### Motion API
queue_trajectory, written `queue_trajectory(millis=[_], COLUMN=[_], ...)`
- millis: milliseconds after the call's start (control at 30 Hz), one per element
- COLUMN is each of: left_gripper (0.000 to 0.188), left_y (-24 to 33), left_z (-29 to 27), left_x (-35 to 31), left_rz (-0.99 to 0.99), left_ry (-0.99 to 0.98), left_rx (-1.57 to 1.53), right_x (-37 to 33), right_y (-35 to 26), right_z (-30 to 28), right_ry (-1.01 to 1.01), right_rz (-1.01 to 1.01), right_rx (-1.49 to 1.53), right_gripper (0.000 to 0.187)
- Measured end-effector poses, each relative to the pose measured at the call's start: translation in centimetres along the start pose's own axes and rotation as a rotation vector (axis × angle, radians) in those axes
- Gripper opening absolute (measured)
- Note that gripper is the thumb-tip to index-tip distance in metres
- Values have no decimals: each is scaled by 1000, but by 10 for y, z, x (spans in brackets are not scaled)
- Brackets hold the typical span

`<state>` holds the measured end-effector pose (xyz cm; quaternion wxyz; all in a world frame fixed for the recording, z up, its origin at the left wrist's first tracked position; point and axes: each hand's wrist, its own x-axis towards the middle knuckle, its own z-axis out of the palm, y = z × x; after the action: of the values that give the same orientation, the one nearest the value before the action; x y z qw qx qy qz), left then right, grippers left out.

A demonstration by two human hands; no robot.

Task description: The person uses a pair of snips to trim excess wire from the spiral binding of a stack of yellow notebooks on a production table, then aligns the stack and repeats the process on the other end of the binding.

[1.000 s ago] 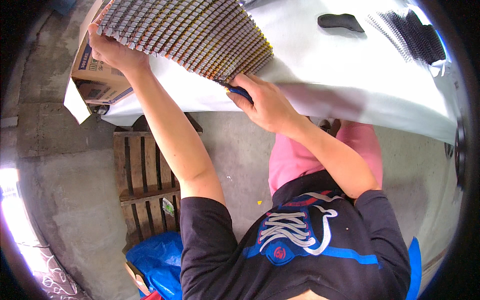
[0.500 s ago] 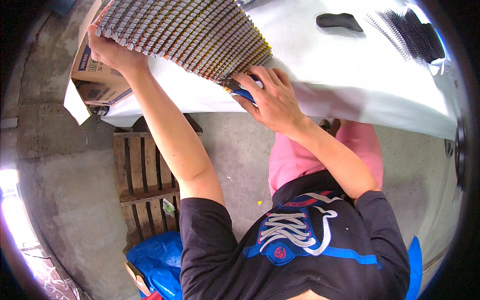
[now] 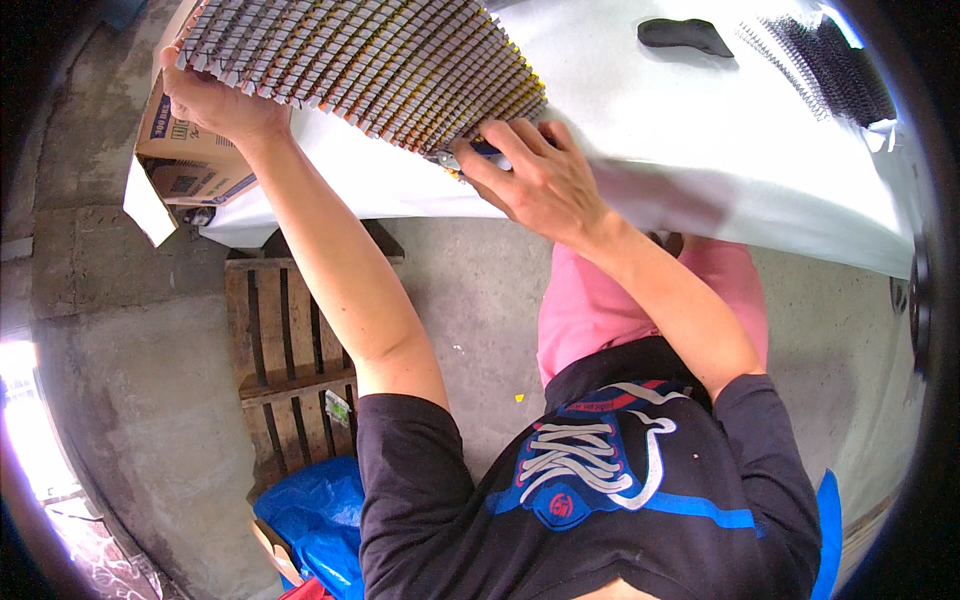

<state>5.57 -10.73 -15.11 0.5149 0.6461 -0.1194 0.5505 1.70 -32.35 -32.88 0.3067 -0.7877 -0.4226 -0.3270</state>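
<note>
A flexible panel of small grey pieces in rows, with yellow and orange tints between them [image 3: 365, 70], slants over the white-covered table. My left hand [image 3: 225, 105] is closed on its left edge, thumb outward and fingers partly hidden beneath. At the panel's lower right corner, my right hand [image 3: 540, 180] is closed around blue-handled pliers [image 3: 484, 147]. The pliers' jaws are at the panel's near edge; most of the tool is hidden behind my fingers, so what the jaws grip cannot be made out.
The white table cover [image 3: 640, 120] carries a black flat oval piece [image 3: 686, 38] and a dark coiled-wire mesh [image 3: 825, 70] at the right. A cardboard box [image 3: 190, 160] stands at the left. Below are a wooden pallet [image 3: 290, 345] and a blue plastic bag [image 3: 315, 510].
The panel and my left hand have shifted slightly up and left. My right hand has moved a little left and turned, its fingers now covering more of the pliers.
</note>
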Motion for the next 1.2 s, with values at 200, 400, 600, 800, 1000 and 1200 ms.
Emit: queue_trajectory(millis=[200,400,600,800,1000,1200], left_gripper=[39,42,41,41,42,45], left_y=[-13,-25,-25,-27,-22,-24], left_z=[-1,-26,-24,-28,-21,-23], left_x=[0,15,14,16,14,13], left_rz=[-101,-93,-40,-67,-142,-122], left_ry=[26,-38,30,-3,81,45], left_rx=[-183,-244,-55,-172,-142,-138], right_x=[1,6,10,18,23,21], right_y=[10,23,40,43,45,46], right_z=[11,15,9,10,10,4], right_ry=[131,230,212,246,280,172], right_rz=[-72,-154,-292,-370,-407,-369], right_rx=[-118,-200,-283,-298,-278,-152], right_gripper=[28,21,28,28,23,29])
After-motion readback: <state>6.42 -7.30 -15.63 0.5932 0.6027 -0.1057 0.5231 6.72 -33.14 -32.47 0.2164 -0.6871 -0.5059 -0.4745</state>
